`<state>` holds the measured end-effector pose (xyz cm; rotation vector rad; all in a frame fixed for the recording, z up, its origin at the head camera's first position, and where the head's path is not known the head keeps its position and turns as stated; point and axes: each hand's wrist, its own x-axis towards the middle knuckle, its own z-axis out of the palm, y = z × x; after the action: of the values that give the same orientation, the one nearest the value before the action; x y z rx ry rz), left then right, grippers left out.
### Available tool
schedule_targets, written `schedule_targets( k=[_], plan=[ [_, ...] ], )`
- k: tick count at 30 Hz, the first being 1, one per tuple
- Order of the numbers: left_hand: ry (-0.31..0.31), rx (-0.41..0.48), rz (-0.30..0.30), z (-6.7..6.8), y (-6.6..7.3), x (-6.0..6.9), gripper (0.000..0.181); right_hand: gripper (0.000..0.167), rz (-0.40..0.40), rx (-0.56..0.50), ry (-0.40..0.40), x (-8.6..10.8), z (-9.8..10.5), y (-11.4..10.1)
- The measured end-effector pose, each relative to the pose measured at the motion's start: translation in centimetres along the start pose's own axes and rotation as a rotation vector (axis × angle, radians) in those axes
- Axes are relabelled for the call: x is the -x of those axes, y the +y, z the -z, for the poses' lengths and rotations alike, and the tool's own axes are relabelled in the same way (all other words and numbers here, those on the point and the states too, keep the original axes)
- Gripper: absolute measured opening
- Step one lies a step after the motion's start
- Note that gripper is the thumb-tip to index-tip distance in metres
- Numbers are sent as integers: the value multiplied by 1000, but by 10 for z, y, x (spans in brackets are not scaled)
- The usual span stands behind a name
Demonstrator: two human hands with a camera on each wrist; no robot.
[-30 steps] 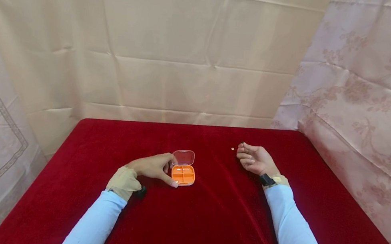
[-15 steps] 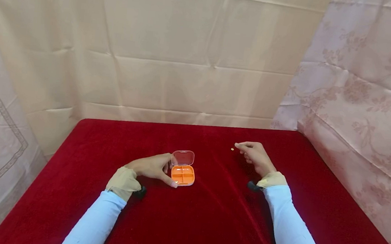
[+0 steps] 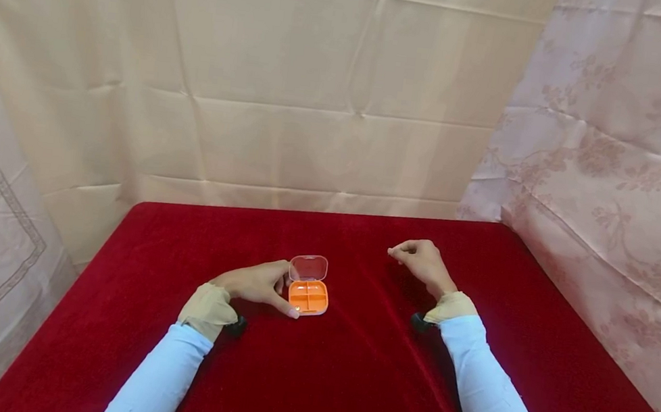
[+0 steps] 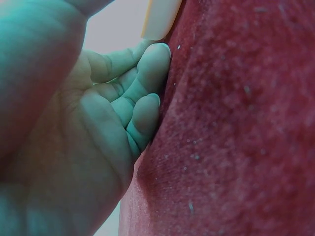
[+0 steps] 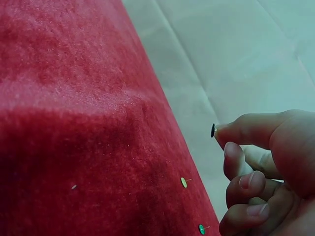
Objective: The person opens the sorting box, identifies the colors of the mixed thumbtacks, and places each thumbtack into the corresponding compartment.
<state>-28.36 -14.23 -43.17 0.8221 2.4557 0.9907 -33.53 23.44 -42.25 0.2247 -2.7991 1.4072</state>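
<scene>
Orange in the head view, the box [image 3: 308, 297] was gripped on the tabletop [image 3: 310, 380] by the left hand [image 3: 254, 284]; right of and beyond it, the right hand [image 3: 422, 261] had been brought nearer, a pale speck no longer visible: a pick-up seemed under way. In the left wrist view, the box was mostly cut off. In the right, a dark tack [image 5: 213, 130] was pinched, a yellow tack [image 5: 184, 182] and green tack [image 5: 201, 229] unheld.

Left of a pinched dark tack [image 5: 213, 131], a four-compartment orange box [image 3: 308, 297] lies open, clear lid [image 3: 308, 268] back.
</scene>
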Motion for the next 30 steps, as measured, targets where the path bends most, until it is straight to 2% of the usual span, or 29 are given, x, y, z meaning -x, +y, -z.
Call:
schedule_targets(
  k=[14, 23, 30],
  plan=[
    [0, -8, -21, 0, 0, 0, 59, 18, 53, 23, -21, 5, -8, -12],
    [0, 1, -1, -1, 1, 1, 59, 16, 95, 57, -37, 6, -14, -15],
    [1, 5, 0, -1, 1, 0, 59, 13, 108, 45, -51, 9, -18, -23]
  ],
)
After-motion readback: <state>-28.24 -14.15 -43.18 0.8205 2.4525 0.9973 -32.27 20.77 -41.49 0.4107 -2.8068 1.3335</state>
